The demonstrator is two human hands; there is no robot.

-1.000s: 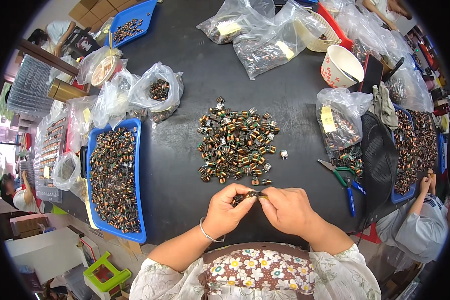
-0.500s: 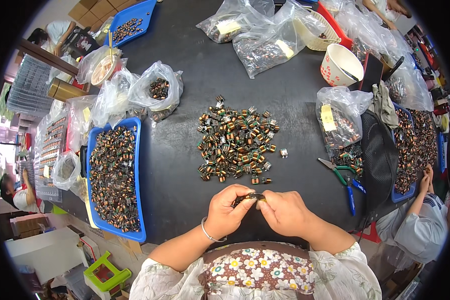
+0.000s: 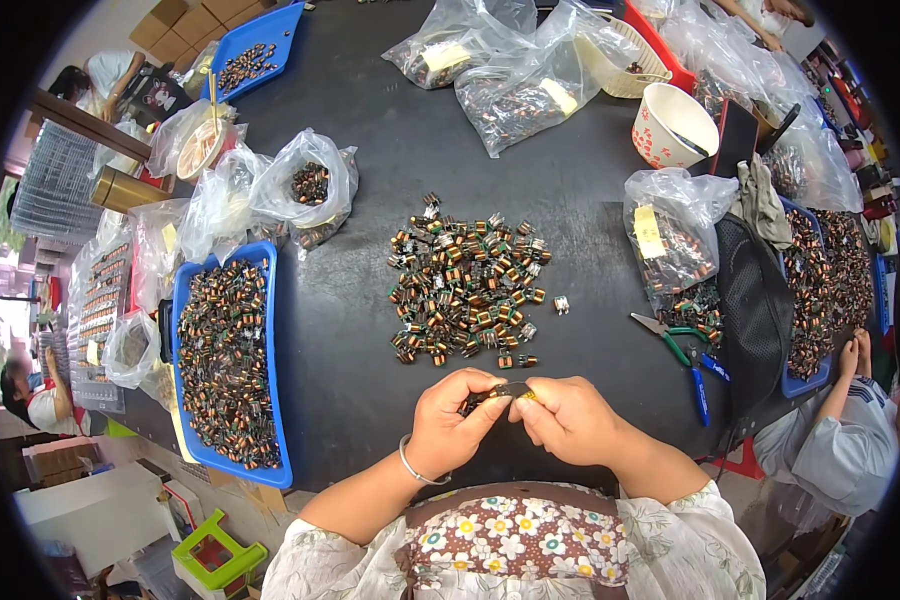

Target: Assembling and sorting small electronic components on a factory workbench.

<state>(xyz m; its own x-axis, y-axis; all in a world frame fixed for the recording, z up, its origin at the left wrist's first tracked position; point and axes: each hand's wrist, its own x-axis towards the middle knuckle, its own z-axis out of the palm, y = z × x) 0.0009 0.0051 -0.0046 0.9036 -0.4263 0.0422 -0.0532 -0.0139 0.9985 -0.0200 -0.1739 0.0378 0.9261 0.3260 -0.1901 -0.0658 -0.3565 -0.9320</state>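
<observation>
My left hand point(image 3: 454, 416), with a bangle on its wrist, is closed around several small dark copper-wound coils point(image 3: 477, 402). Facing it, my right hand point(image 3: 576, 420) pinches a small part with a yellow side point(image 3: 527, 395) between thumb and fingers. Both hands' fingertips nearly meet over the near edge of the table. Just beyond them lies a loose pile of copper coils point(image 3: 467, 285) with green and black ends. One pale, silvery component point(image 3: 561, 305) sits apart at the pile's right.
At the left stands a blue tray point(image 3: 278, 380) full of coils, with an open plastic bag point(image 3: 345, 190) behind it. Green-handled pliers point(image 3: 673, 342) and a blue-handled tool point(image 3: 701, 398) lie right, near a black mesh bag point(image 3: 755, 310). A patterned paper bowl point(image 3: 660, 135) stands farther back. Co-workers sit at both sides.
My right fingers have shifted slightly and turned, so the part's yellow side shows more. My left hand stays nearly in place. The whole view has moved slightly.
</observation>
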